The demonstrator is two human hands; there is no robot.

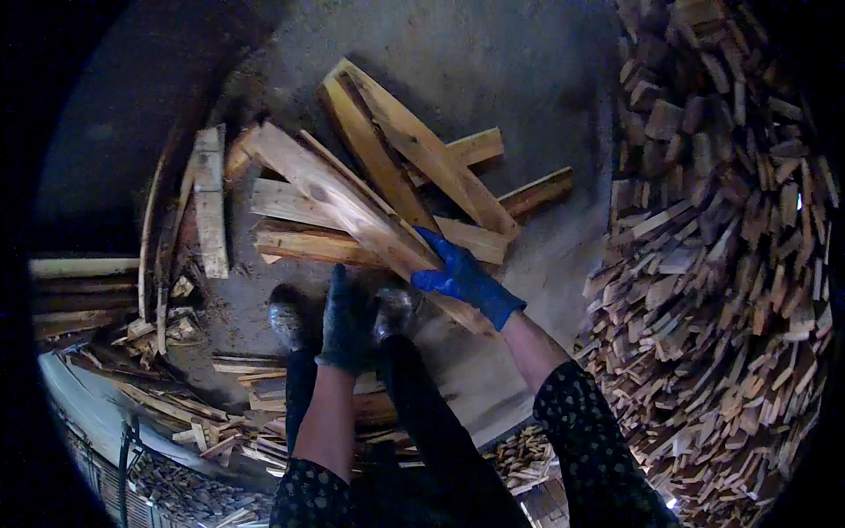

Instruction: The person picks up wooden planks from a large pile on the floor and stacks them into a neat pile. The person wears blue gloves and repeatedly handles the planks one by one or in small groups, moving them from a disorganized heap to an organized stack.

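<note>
My right hand [466, 280], in a blue work glove, grips the edge of a long wooden board [339, 207] near its lower end. The board slants from the upper left down past the hand and lies across other planks. My left hand [349, 319], in a dark glove, is in front of my shoes, apart from that board, with nothing seen in it. Its fingers look stretched out, though shadow hides part of them. Just beyond it lies a plank with a rough bark edge [317, 248]. Two broader boards [431, 154] cross the pile at a slant.
A tall heap of cut wood pieces [695, 264] fills the right side. At the left stands an upright pale plank [209, 202], near stacked boards [84, 290]. More planks and scraps [167, 400] lie around my legs. My shoes [290, 317] stand close to the pile.
</note>
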